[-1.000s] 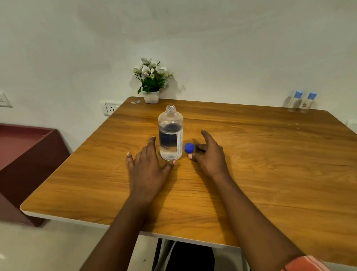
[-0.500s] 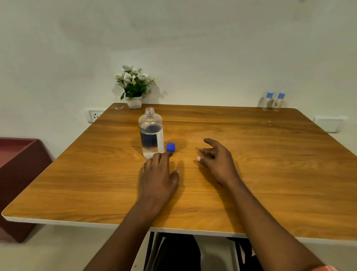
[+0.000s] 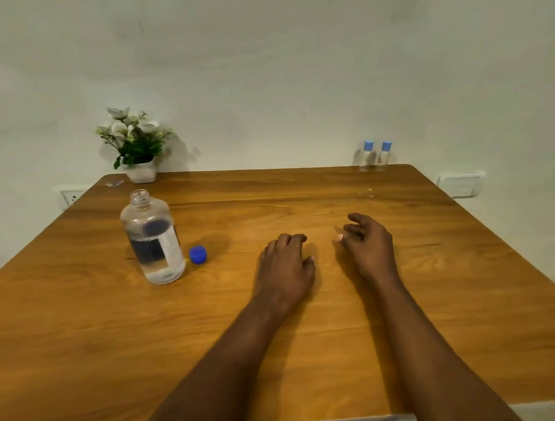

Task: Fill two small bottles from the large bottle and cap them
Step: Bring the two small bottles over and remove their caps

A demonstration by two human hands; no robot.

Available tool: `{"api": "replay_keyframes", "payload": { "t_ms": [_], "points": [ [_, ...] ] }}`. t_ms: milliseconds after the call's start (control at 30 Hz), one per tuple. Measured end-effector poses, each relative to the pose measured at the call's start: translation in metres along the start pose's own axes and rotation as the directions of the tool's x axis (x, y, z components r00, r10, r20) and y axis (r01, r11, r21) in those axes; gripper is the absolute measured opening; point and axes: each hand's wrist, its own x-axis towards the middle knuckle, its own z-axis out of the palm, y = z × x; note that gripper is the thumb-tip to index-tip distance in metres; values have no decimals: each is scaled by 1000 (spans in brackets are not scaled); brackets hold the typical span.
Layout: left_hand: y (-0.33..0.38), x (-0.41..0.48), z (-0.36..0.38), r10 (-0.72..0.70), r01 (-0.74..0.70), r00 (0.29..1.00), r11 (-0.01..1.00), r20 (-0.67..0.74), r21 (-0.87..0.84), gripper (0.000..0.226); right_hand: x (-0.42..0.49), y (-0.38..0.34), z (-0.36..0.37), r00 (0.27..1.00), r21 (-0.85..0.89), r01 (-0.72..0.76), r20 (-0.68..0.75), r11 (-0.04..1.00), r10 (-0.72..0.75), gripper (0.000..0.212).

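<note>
1. Head view: two small clear blue-capped bottles [image 3: 374, 156] stand upright at the wooden table's [image 3: 313, 340] far-right edge, well beyond my right hand [image 3: 369, 249], the nearer one.
2. It and my left hand [image 3: 285, 269] lie loosely curled, empty; the large uncapped clear bottle [image 3: 152, 240] stands further left.

Open tabletop [image 3: 319, 207] runs ahead of right fingers [image 3: 356, 219] to two small bottles [image 3: 374, 156] at far edge. Left of left fingers [image 3: 288, 241]: blue cap [image 3: 198, 254], then large bottle [image 3: 154, 243].
</note>
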Motion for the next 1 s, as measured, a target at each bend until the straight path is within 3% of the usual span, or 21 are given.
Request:
{"api": "replay_keyframes", "payload": {
  "t_ms": [333,567,1000],
  "points": [
    [24,92,50,47,-47,999,998,11,30,43,87,26,-11,989,38,-20,-146,999,25,49],
    [33,167,78,18,-17,1000,998,5,-64,43,166,38,-3,970,24,-24,-240,999,30,50],
    [23,272,120,71,-75,997,993,-44,-89,43,283,60,19,942,-190,-79,-334,979,11,43]
  ]
}}
